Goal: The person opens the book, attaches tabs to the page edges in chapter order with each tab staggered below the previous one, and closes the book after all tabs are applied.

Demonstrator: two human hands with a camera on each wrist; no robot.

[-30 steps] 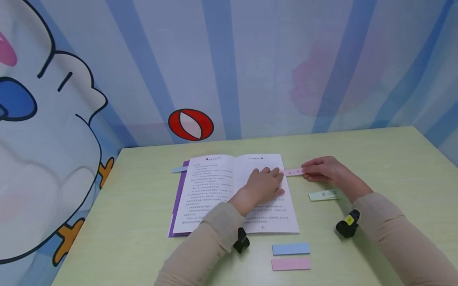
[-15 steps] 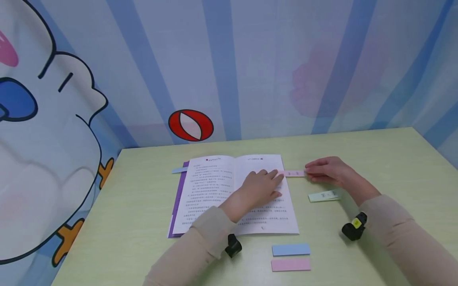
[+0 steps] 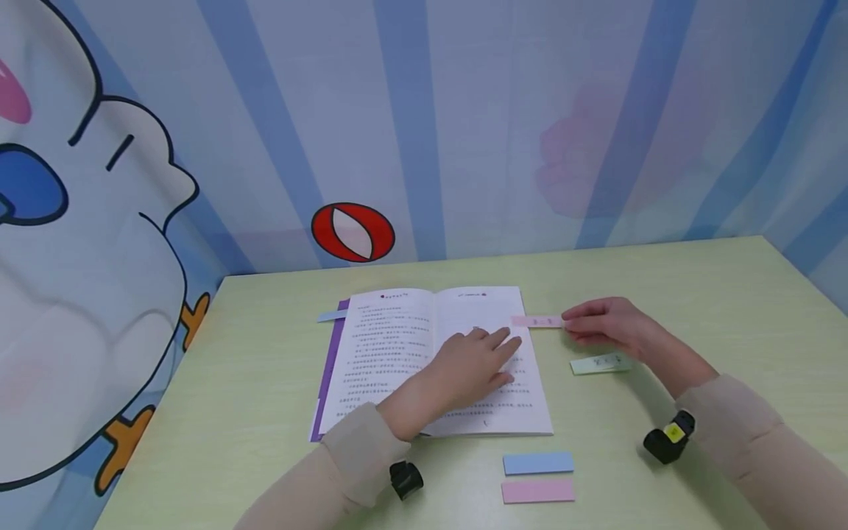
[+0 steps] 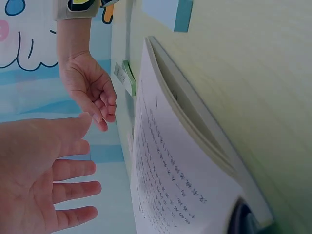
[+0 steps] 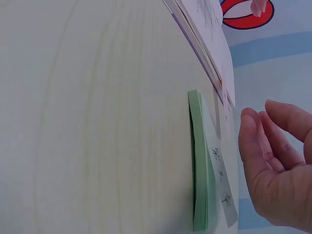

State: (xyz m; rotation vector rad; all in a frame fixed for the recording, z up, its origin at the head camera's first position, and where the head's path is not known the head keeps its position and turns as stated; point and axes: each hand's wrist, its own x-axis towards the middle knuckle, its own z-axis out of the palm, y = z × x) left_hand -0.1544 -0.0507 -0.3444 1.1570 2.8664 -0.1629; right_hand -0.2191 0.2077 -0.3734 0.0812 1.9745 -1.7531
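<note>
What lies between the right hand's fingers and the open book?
A pink strip with writing spans that stretch, its left end over the right page, as the head view shows.

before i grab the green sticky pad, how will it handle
The green pad looks like stacked paper strips, so probably light. Its top strip lifts at one end, so it may bend or peel. Lying flat, it likely won't roll.

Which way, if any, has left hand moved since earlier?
Yes: in the head view, the left hand has shifted left and toward the person, relative to the book.
</note>
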